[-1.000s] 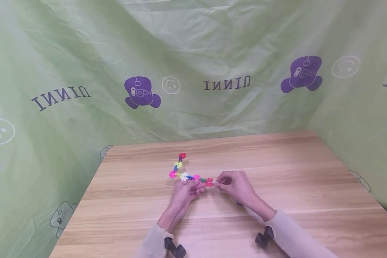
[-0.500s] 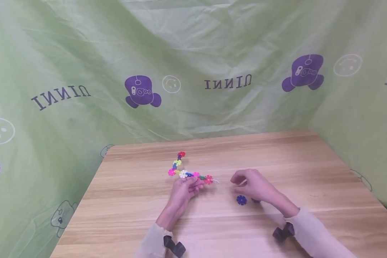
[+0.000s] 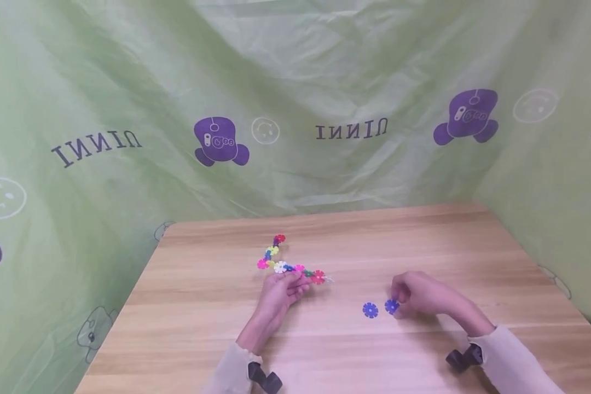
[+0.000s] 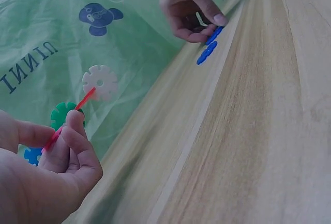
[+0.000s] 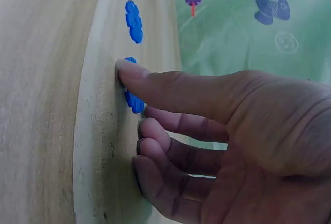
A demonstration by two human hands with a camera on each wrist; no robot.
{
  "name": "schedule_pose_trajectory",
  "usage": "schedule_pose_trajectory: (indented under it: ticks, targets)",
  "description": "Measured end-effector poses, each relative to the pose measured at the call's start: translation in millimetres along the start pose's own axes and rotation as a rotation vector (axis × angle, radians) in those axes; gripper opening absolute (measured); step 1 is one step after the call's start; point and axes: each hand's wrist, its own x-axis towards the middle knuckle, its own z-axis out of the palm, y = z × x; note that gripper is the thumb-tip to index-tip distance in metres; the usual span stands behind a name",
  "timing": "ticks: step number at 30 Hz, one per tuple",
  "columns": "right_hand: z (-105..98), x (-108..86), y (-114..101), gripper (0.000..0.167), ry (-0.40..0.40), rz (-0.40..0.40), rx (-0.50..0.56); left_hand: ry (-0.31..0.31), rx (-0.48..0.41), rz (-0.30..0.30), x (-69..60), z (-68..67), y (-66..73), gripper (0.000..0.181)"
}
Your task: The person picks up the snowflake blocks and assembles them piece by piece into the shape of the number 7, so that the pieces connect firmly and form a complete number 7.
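Note:
In the head view my left hand point(image 3: 278, 295) pinches a zigzag chain of linked plastic snowflake discs point(image 3: 280, 267) in several colours, above the table. The left wrist view shows a red disc point(image 4: 85, 99) in my left fingers, joined to a white disc point(image 4: 100, 81) at the chain's end and a green disc point(image 4: 63, 113). My right hand point(image 3: 421, 293) is low over the table, its thumb and fingertips at the edges of a blue snowflake disc point(image 3: 391, 306). Part of that disc is hidden behind the thumb point(image 5: 170, 89). A second blue disc point(image 3: 370, 310) lies flat just left of it.
The wooden table point(image 3: 202, 306) reaches back to a green printed curtain point(image 3: 295, 65), which also hangs along both sides. Black wrist mounts point(image 3: 265, 377) sit on both forearms.
My right hand has let go of the chain's white end disc and moved right and toward me to the blue discs, uncovering one. The left hand still holds the chain in nearly the same place.

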Motion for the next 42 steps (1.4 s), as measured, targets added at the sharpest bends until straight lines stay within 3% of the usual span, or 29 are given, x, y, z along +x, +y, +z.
schedule_pose_trajectory:
  ticks: [4, 11, 19, 21, 25, 31, 36, 42]
  targets:
    - [2.8, 1.4, 5.3, 0.036, 0.007, 0.004, 0.026, -0.006, 0.003, -0.004, -2.4, -0.4, -1.3, 0.028]
    - [-1.1, 2.8, 8.1, 0.027, -0.025, -0.091, 0.006, 0.002, 0.01, -0.001, -3.0, -0.1, 1.0, 0.029]
    - [-6.5, 12.3, -11.4, 0.017, 0.015, -0.138, 0.028, -0.007, 0.005, 0.005, 0.6, 1.1, 3.0, 0.029]
    - [-5.1, 16.4, -18.5, 0.013, 0.032, -0.159, 0.104, -0.004, 0.007, 0.004, 0.6, 1.1, 3.2, 0.029]
    - [0.4, 22.8, -31.7, 0.011, 0.044, -0.135, 0.365, -0.004, 0.017, -0.007, -1.4, 0.9, 2.5, 0.028]
    - [15.4, 30.3, -43.2, 0.032, 0.05, -0.039, 0.709, 0.002, 0.02, -0.007, -2.1, -1.0, 1.3, 0.029]
    - [28.0, 35.9, -46.3, 0.039, 0.03, -0.011, 0.858, 0.005, 0.021, -0.009, -1.1, -1.2, 1.8, 0.026]
    - [33.3, 37.9, -40.4, 0.036, 0.011, 0.018, 0.898, -0.005, 0.014, -0.02, -0.8, 3.6, -0.7, 0.025]
